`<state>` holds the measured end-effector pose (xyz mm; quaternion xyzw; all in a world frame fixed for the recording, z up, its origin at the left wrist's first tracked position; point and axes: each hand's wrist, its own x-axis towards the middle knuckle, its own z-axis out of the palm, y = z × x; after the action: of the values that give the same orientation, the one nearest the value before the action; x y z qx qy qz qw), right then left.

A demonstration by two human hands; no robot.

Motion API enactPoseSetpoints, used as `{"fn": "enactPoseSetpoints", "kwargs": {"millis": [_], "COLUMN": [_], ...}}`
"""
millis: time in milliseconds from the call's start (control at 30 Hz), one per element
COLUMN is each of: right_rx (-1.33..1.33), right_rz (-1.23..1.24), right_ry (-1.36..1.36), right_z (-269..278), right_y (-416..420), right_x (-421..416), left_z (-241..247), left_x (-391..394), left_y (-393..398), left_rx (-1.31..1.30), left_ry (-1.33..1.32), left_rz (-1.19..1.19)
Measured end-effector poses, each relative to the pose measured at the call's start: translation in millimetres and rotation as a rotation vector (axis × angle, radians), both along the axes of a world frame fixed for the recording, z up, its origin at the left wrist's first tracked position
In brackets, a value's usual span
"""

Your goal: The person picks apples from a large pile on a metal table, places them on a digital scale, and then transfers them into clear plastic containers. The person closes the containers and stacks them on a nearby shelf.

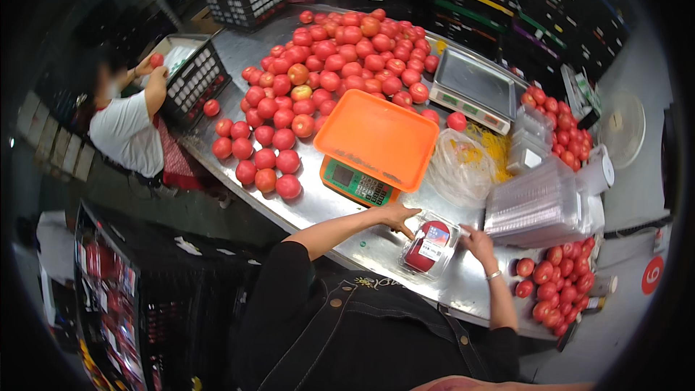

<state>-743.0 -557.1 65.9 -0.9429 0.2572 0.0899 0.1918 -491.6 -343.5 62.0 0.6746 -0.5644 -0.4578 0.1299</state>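
Note:
A clear plastic clamshell box (443, 264) with labelled red tomatoes (419, 260) inside lies on the metal table (331, 222) before me. At its upper left corner is my left hand (397, 218), thumb and fingers spread. My right hand (479, 244), a bracelet at its wrist, has curled fingers at the box's right edge; whether they grip it I cannot tell. Just beyond my left hand stands an orange weighing scale (377, 138), its tray bare and its green keypad facing me. Stacked clear plastic boxes (535, 206) stand to the right of my right hand.
Loose tomatoes (347, 51) heap across the table's far side; more (562, 282) lie at right. A second scale (475, 84) and a plastic bag (461, 168) sit beyond. Co-workers handle black crates (198, 79). Another crate (141, 282) of packed produce stands at my left.

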Motion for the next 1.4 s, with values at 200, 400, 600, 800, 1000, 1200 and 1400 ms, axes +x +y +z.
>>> {"fn": "enactPoseSetpoints", "kwargs": {"millis": [200, 400, 600, 800, 1000, 1200, 1400], "right_rx": [0.414, 0.736, 0.836, 1.364, 1.571, 1.278, -0.972], "right_rz": [-0.174, -0.319, -0.194, -0.325, -0.496, 0.304, -0.097], "right_ry": [-0.168, -0.152, -0.233, -0.18, -0.407, -0.619, -1.11], "right_z": [-75, -53, -83, -52, -24, 113, 213], "right_y": [14, 34, 17, 57, 137, 169, -34], "right_x": [-10, -9, -2, 11, 21, 47, 6], "left_z": [-43, -53, -38, -43, -8, 80, 281], "left_x": [-30, -54, -47, -78, -71, -73, -143], "left_y": [7, 7, -5, 28, 90, 201, 364], "left_rx": [-0.05, -0.024, 0.028, -0.25, -0.432, -0.629, -0.801], "left_ry": [0.299, 0.558, 0.517, 0.506, 1.158, 1.792, -0.92], "left_rz": [0.265, 0.624, 0.859, 0.742, 0.835, 1.165, 1.52]}}
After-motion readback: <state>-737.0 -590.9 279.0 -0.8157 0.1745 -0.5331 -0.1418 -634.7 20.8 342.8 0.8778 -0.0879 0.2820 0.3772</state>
